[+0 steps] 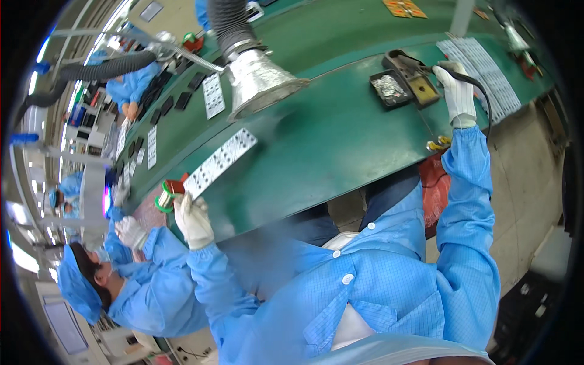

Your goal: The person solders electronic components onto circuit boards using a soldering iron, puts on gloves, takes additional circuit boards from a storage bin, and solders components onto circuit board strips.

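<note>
My left hand (193, 224), in a white glove, pinches the near end of a long white strip (221, 162) dotted with dark parts. The strip slants up and to the right over the green bench. Right beside those fingers is a solder wire spool (164, 198) with green rims and a red piece at its back. At the right, my white-gloved right hand (457, 92) is closed round what looks like a soldering iron handle (435, 70), mostly hidden by the glove. Its black cable (485, 97) loops down past my sleeve. The iron stand (424, 90) with a yellow sponge tray lies just left of that hand.
A black tray of small metallic parts (391, 89) adjoins the stand. White sheets (480, 76) lie at the far right. A silver fume hood (261, 85) hangs over the bench. Dark blocks (182, 100) and more strips (213, 96) line the far left. A co-worker (146, 286) sits close at left.
</note>
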`<state>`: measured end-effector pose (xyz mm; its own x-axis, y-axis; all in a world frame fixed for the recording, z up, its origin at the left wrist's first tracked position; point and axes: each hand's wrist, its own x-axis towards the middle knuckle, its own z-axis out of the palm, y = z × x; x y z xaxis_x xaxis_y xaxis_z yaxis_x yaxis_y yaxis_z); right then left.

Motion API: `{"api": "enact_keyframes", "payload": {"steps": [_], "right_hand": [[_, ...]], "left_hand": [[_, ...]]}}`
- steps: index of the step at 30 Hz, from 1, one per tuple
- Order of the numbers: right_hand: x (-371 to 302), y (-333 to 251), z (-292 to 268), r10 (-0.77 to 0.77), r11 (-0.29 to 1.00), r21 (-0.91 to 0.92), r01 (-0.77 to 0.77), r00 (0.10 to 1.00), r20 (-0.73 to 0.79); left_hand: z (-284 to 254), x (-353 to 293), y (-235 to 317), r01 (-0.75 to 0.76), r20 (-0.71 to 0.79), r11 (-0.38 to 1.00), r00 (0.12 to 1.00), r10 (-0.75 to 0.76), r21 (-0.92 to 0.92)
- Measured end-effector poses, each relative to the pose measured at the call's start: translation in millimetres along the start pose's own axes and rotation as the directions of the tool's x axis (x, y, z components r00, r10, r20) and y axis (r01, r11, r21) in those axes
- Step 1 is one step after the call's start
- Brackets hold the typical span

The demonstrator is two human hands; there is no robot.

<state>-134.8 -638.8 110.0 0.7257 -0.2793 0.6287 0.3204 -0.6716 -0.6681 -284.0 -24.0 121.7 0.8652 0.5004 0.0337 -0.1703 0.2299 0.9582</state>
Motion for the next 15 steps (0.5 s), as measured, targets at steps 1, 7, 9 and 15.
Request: {"api": "enact_keyframes", "payload": {"steps": [1, 7, 9, 15], "right_hand": [[2.8, -3.5, 13.2, 0.098, 0.992, 0.085, -0.098, 0.995, 0.012], [-56.7, -40.8, 49.2, 0.667, 0.368, 0.702, -0.609, 0.699, 0.257], [-87.9, -78.1, 51.5, 0.644, 0.368, 0.681, -0.634, 0.702, 0.306], [-118.5, -89.5, 63.7, 0.471, 0.600, 0.507, -0.618, 0.786, 0.401]], "left_hand": [[-3.2, 8.2, -1.3, -0.018, -0.028, 1.000, 0.999, 0.018, -0.006], [38.7, 65.8, -31.2, -0.079, -0.173, 0.996, 0.981, 0.085, 0.039], [67.0, 84.7, -42.1, -0.119, -0.180, 0.993, 0.976, 0.119, 0.008], [176.2, 168.4, -91.2, -0.023, -0.248, 1.000, 0.968, 0.024, 0.005]]}}
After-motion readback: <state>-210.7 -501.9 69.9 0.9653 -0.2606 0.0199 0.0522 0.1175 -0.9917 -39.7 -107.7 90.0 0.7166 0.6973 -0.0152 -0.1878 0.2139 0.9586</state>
